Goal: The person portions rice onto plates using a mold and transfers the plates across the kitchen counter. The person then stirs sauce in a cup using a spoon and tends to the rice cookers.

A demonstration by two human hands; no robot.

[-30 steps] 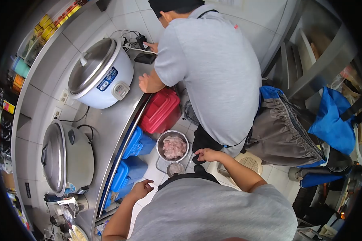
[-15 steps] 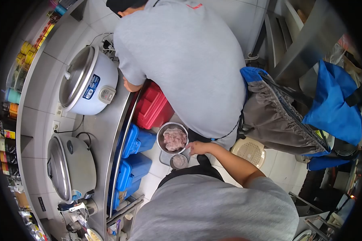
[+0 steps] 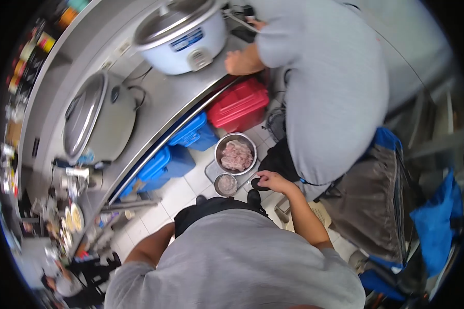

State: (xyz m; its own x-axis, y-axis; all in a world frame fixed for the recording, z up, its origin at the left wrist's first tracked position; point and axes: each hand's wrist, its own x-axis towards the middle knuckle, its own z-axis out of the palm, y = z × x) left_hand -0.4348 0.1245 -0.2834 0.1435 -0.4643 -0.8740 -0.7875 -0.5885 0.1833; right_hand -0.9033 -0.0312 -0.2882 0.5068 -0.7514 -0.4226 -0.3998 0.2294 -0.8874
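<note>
My right hand hangs in front of me near a co-worker's dark shoe, fingers loosely curled; whether they hold anything cannot be made out. Just left of it, low on the floor, a metal bowl holds pale pink raw meat. A smaller bowl with pale contents sits beside it on a grey tray. My left forearm reaches down at my side, and its hand is hidden behind my body.
A co-worker leans over the steel counter. On it stand a white rice cooker and a grey cooker. Red and blue bins are below. A grey-brown cover hangs at the right.
The view has swung, and the co-worker and bowls now appear further right. My right hand has drawn away from the bowl's rim. My left hand, visible a second ago, is out of sight.
</note>
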